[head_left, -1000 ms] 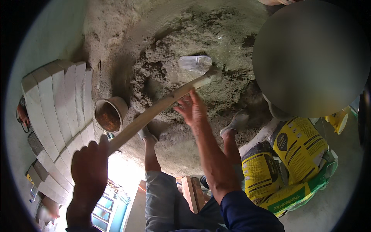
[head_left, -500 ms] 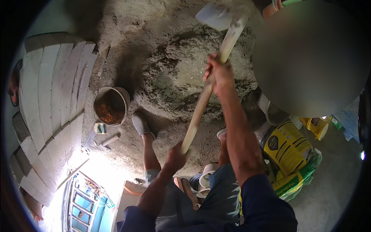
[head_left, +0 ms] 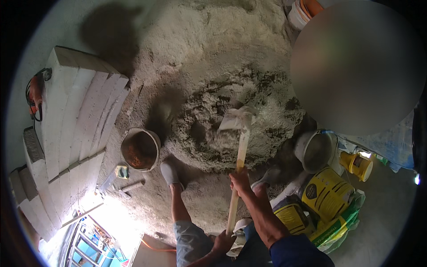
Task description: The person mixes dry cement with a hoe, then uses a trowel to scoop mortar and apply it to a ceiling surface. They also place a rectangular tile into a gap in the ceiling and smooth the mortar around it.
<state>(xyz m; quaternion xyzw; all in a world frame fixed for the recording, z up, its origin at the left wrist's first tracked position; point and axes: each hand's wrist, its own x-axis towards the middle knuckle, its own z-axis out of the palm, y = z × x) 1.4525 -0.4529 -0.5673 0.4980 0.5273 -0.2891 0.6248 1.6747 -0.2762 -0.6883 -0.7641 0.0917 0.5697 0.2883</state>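
My right hand (head_left: pixel 241 181) is wrapped around the middle of a hoe's pale wooden handle. Lower down, near the end of that handle, my left hand (head_left: pixel 223 242) is closed around it too. The hoe (head_left: pixel 243 144) points away from me, its mortar-smeared blade (head_left: pixel 231 120) resting in or on a wet grey mortar heap (head_left: pixel 271 98). Crumbly lumps ring the heap, and some mix lies against the blade. Part of the blade's edge is hidden by the mix. My feet stand apart at the near side of the heap.
At left, a bucket (head_left: pixel 140 151) with brown residue stands near a handsaw (head_left: pixel 118 173) and a hammer (head_left: pixel 132 188). Stacked pale blocks (head_left: pixel 71 107) carry an orange power tool (head_left: pixel 35 93). On the right are another bucket (head_left: pixel 313 151) and yellow bags (head_left: pixel 327 193). A blurred disc hides the upper right.
The hoe has swung down from above the heap's far side toward me, its blade now in the mortar. Both hands came down and nearer my body, still gripping the handle. The view has shifted.
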